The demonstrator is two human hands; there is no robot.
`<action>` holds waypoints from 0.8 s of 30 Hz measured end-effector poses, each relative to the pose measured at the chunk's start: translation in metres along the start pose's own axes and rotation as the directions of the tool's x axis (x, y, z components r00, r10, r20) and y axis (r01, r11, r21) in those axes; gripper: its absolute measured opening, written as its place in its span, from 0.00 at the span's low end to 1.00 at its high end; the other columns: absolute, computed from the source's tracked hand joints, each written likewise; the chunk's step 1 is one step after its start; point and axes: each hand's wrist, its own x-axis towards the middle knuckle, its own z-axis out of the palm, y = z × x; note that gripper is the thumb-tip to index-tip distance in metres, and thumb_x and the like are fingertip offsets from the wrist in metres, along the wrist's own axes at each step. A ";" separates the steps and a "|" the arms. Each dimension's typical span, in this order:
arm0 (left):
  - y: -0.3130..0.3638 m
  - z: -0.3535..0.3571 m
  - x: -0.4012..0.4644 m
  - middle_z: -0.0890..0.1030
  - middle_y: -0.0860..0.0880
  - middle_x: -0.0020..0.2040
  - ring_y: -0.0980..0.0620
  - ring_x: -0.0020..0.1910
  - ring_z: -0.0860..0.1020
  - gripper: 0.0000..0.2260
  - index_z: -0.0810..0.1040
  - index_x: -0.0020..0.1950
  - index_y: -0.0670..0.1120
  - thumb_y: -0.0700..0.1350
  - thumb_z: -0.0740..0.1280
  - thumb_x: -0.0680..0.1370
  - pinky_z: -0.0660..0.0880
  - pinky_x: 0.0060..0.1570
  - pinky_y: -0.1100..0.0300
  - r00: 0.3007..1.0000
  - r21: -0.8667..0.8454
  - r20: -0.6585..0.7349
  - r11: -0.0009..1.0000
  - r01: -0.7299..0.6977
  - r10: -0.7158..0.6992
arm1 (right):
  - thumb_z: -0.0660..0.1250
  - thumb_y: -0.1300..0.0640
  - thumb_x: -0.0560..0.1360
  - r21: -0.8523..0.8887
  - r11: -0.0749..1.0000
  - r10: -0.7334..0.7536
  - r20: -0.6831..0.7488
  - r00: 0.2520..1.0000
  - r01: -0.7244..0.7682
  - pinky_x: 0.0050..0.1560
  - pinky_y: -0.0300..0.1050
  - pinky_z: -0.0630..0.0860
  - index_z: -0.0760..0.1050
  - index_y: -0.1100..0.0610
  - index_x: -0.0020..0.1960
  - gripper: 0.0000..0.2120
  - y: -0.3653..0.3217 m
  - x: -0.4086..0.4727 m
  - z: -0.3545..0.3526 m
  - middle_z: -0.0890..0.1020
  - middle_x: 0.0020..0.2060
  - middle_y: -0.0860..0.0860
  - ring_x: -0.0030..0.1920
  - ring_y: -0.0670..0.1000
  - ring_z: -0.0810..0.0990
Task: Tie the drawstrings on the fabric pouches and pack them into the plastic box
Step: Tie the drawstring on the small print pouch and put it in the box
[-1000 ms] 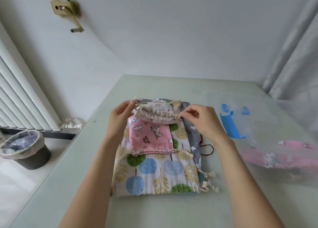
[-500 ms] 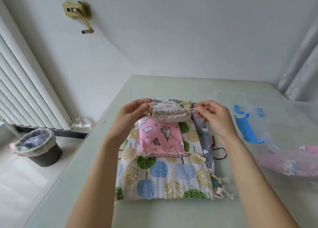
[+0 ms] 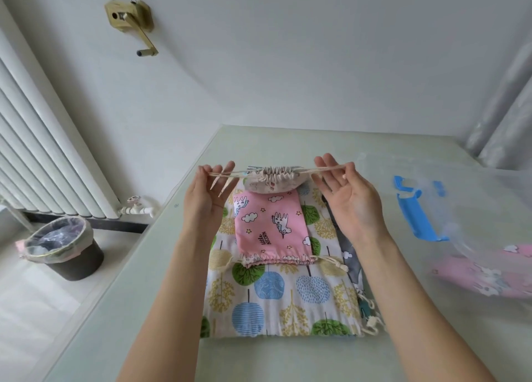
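A small cream pouch (image 3: 272, 180) hangs between my hands above the pile, its mouth gathered tight. My left hand (image 3: 211, 193) pinches the left drawstring ends, and my right hand (image 3: 345, 194) pinches the right ones; the cords (image 3: 322, 169) are stretched taut sideways. Beneath lies a pink unicorn pouch (image 3: 272, 229) on a large tree-print pouch (image 3: 282, 292), with a grey pouch (image 3: 349, 255) sticking out at the right. The clear plastic box (image 3: 486, 208) stands at the right and holds a pink pouch (image 3: 486, 272).
A blue clip (image 3: 414, 211) belongs to the box's lid at the right. The pile lies on a pale green table (image 3: 259, 361). On the floor at the left stand a lined bin (image 3: 62, 249) and a white radiator (image 3: 40, 157).
My hands have moved apart, pulling the drawstrings outward. The cream pouch's mouth has drawn shut and bunched up. The camera view has shifted slightly.
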 end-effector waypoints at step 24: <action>0.002 0.053 -0.035 0.78 0.51 0.36 0.56 0.32 0.71 0.11 0.74 0.56 0.39 0.39 0.53 0.83 0.68 0.34 0.66 0.871 0.688 0.478 0.664 -0.292 -0.112 | 0.69 0.55 0.74 -0.902 0.429 -0.030 -0.064 0.997 -0.045 0.24 0.38 0.66 0.64 0.58 0.51 0.14 -0.012 -0.007 0.014 0.76 0.22 0.48 0.22 0.50 0.67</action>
